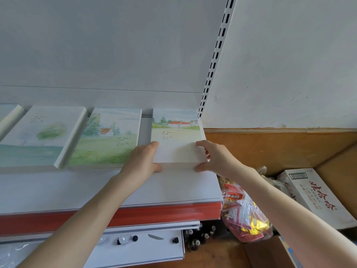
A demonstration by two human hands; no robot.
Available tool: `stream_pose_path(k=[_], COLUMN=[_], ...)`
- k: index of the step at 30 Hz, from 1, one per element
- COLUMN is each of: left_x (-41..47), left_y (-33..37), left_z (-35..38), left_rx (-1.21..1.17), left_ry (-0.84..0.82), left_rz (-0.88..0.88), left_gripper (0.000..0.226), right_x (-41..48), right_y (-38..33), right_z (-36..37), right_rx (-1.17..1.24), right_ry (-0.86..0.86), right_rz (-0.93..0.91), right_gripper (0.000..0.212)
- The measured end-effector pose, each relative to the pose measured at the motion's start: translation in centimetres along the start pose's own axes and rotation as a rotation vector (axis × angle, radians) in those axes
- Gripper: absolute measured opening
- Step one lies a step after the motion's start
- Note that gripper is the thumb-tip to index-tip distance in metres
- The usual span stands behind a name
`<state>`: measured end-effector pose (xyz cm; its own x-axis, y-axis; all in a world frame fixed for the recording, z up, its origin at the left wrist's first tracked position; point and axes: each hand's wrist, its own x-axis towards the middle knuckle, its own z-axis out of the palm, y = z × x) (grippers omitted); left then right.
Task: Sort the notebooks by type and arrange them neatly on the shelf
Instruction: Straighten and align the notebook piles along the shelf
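On shelf (pixel 173 186), L grip (pixel 142 161), R grip (pixel 218 158) pinch notebook (pixel 176 140) edges.

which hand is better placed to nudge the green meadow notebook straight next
Left, probably. The left hand grips the left edge of the pale red-roofed-house notebook, nearest the green meadow notebook; the right hand grips the far edge.

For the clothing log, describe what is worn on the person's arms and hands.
The left hand and right hand are bare: no gloves, rings or watch. The left forearm and right forearm show no sleeve within the picture.
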<state>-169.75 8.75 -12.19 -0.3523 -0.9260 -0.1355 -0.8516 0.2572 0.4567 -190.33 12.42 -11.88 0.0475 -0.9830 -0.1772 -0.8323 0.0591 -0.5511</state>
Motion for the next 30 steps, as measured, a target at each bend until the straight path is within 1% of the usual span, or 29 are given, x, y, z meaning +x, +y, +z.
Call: stream_pose_path(k=[4, 9, 13, 16, 20, 26, 30], left_x=[-0.1, -0.2, -0.1, 0.0, 0.3, 0.8, 0.2], left_y=[-0.3, -0.7, -0.6, -0.6, -1.1, -1.7, -1.4], left_z=[0.1, -0.1, -0.1, -0.3, -0.2, 0.3, 0.6], left_rx=[0.028, 0.107, 0.135, 0.092, 0.061, 0.017, 0.053], left_ry=[-0.017, -0.011, -0.002, -0.024, -0.027, 0.018, 0.071], left_rz=[0.037, 0.094, 0.111, 0.098, 0.065, 0.044, 0.052], left_gripper=[0.044, 0.023, 0.024, 0.021, 0.033, 0.041, 0.032], right_x=[0.0, -0.3, -0.2, -0.2, -0.5, -0.7, -1.2], right_y=[-0.1, -0.1, -0.3, -0.3, -0.2, -0.4, -0.5], right_z=[-0.2, -0.9, -0.9, -1.0, -1.6, -1.4, -0.8], right_rx=[-0.067, -0.203, -0.245, -0.209, -0.144, -0.121, -0.12], right_ry=[-0.035, -0.107, -0.107, -0.102, -0.092, -0.067, -0.013], right_rz=[-0.017, -0.074, -0.074, -0.054, -0.005, -0.005, -0.004], right_gripper=[0.074, 0.062, 0.059, 0.066, 0.072, 0.059, 0.053])
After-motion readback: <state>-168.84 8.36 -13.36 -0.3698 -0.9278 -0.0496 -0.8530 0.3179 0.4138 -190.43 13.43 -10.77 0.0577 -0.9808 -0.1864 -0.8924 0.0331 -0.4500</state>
